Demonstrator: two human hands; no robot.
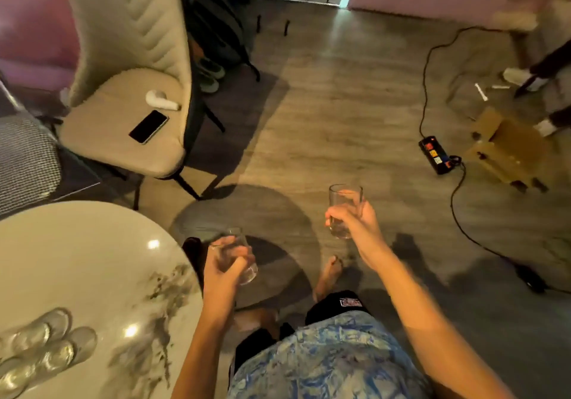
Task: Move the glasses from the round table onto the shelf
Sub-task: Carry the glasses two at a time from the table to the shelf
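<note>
My left hand (pixel 223 270) grips a clear drinking glass (pixel 238 253) just off the right edge of the round marble table (pixel 92 259). My right hand (pixel 355 216) holds a second clear glass (pixel 344 200) upright, higher and further right, above the wooden floor. Several more glasses (pixel 40 349) stand bunched at the table's near left edge. No shelf is in view.
A beige chair (pixel 123 114) with a phone (pixel 149 126) and a white case on its seat stands beyond the table. A power strip (pixel 435 155) and its black cable lie on the floor at right, beside a cardboard box (pixel 506 148). My bare feet show below the hands.
</note>
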